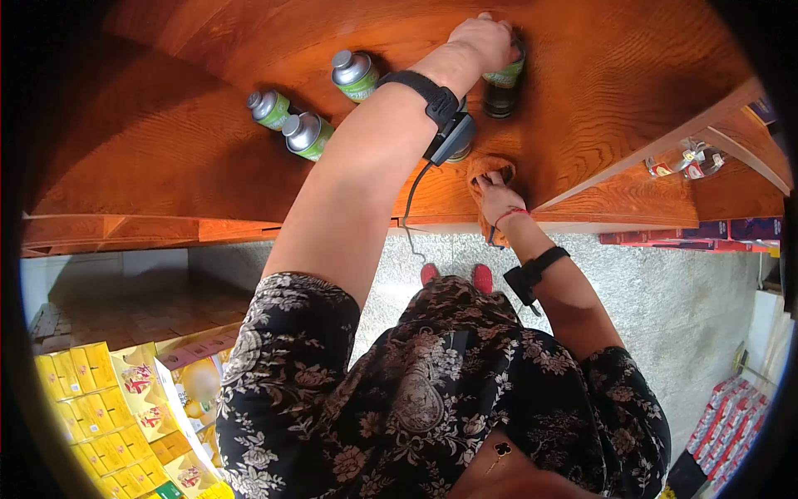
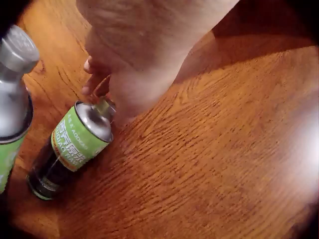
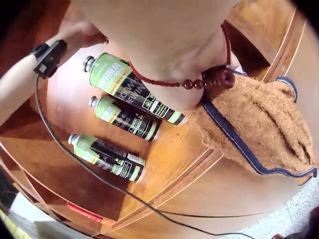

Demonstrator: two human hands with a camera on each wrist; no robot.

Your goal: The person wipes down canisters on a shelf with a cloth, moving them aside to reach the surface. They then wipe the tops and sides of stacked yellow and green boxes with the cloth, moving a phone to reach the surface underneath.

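My left hand (image 1: pixel 484 40) reaches across the wooden surface (image 1: pixel 598 100) and holds the top of a metal bottle (image 2: pixel 79 139) with a green and black label. Its fingers curl about the small cap, and the bottle stands upright. Another silver-topped bottle (image 2: pixel 12 112) is close beside it in the left wrist view. Nearer my body, my right hand (image 1: pixel 500 198) grips a brown towel (image 3: pixel 259 119) with navy edging, bunched on the wood near the front edge. A red beaded bracelet (image 3: pixel 194 83) circles the right wrist.
Several like bottles (image 1: pixel 306 135) stand to the left, beyond and beside my left forearm. A thin cable (image 1: pixel 407 200) hangs from the left wrist camera. At right, an upright divider (image 1: pixel 648 150) separates off small glass items (image 1: pixel 686 162). Yellow boxes (image 1: pixel 83 407) are stacked at lower left.
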